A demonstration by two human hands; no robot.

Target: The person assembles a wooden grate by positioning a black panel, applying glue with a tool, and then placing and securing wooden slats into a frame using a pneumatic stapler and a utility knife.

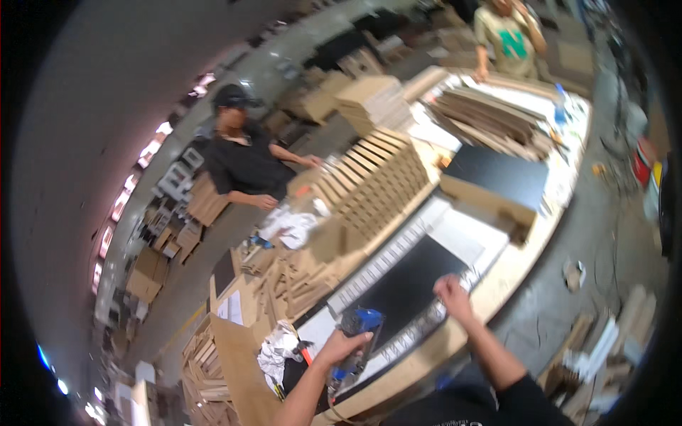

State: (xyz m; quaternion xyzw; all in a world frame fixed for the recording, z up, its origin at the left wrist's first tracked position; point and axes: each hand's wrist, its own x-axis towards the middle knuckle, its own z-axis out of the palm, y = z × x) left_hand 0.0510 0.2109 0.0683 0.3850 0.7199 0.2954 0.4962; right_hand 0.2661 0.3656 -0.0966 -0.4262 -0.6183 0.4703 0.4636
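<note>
My left hand [344, 348] is wrapped round the grip of a blue-and-black nail gun [368, 319], with a hose running down from its lower end. Under the tool lies a large black panel [405, 280], flat on the workbench, with pale strips along its edges. At the panel's near right edge is my right hand [452, 295], its fingers curled together; whatever they may hold is hidden and blurred. Left of the nail gun sit crumpled white wrapping [279, 353] and an orange-red handled tool [305, 353].
A slotted wooden stack [383, 181] stands across the bench [497, 287], with loose wood strips [291, 287] left of it. A dark-topped box [494, 174] and long boards [490, 117] lie farther right. Two people stand beyond the bench. An open carton [241, 369] of wood pieces is at lower left.
</note>
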